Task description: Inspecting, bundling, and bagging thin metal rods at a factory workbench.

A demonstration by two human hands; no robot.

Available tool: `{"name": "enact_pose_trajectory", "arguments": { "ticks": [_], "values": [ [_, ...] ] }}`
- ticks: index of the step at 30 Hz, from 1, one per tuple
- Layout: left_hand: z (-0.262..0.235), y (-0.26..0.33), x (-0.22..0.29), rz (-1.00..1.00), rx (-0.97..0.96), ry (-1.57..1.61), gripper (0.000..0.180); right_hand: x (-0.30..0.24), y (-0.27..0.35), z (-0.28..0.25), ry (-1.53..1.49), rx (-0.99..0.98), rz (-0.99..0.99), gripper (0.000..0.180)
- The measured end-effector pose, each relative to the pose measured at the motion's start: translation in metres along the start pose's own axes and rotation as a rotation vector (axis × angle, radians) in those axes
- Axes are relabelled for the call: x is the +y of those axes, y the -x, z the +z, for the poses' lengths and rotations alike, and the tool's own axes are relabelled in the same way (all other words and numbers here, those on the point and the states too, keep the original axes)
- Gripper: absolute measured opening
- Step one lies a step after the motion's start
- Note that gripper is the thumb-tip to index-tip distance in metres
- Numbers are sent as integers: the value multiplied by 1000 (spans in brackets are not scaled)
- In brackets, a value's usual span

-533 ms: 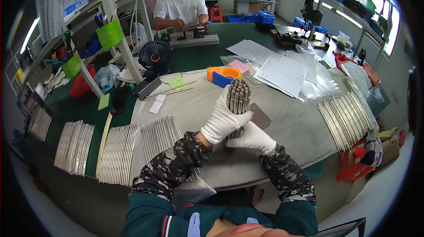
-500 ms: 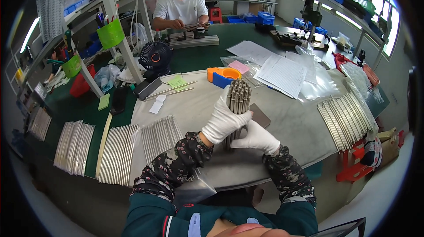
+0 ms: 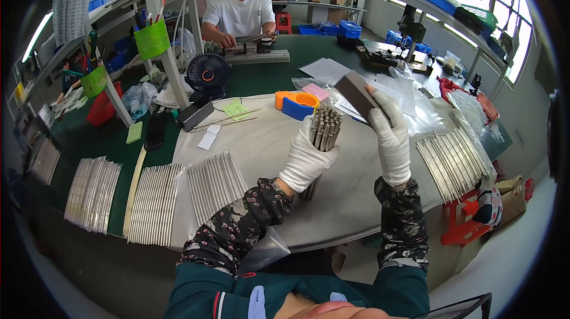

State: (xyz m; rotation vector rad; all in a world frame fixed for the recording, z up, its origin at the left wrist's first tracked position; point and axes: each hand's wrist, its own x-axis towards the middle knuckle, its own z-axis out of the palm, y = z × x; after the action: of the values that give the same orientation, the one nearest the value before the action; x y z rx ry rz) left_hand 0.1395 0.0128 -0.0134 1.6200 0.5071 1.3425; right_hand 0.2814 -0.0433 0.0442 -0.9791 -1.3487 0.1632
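Observation:
My left hand, in a white glove, is wrapped round a bundle of slim metal rods. The bundle stands a little tilted over the grey mat, its stepped upper ends level with the top of my fist or above it. To the right, my right hand, gloved too, grips a dark brown-grey rectangular block and holds it up off the table. The block is apart from the rods, higher and to their right. Behind the bundle sits an orange and blue tape dispenser.
Rows of metal rods lie at the left, with bagged rods further out. More rods lie at the right edge. Beyond are papers, a black fan and a phone. A person works across the table.
My right hand has left the lower part of the bundle, taken the block off the mat and raised it to the right. My left hand still holds the rods, which now lean more.

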Motion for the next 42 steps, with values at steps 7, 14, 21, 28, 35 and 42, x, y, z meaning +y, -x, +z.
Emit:
{"name": "enact_pose_trajectory", "arguments": {
  "ticks": [7, 14, 21, 28, 35, 42],
  "values": [
    [2, -4, -8, 5, -4, -20, 47, -20, -43, -6, 826, -165, -184, 37],
    [6, -5, -4, 31, 12, -2, 46, -4, -36, -13, 1005, -97, -189, 38],
    [3, -12, -14, -41, -39, -55, 42, -15, -41, 6, 777, -176, -306, 36],
    [-8, -26, -12, -83, -148, -69, 41, -9, -41, 14, 520, -343, -426, 37],
    [-28, -19, -18, -166, -242, 191, 38, 2, -46, 22, 418, -354, -328, 33],
    [-35, -10, -10, -168, -340, 248, 43, 75, 17, -10, 784, -299, 158, 39]
  ]
}}
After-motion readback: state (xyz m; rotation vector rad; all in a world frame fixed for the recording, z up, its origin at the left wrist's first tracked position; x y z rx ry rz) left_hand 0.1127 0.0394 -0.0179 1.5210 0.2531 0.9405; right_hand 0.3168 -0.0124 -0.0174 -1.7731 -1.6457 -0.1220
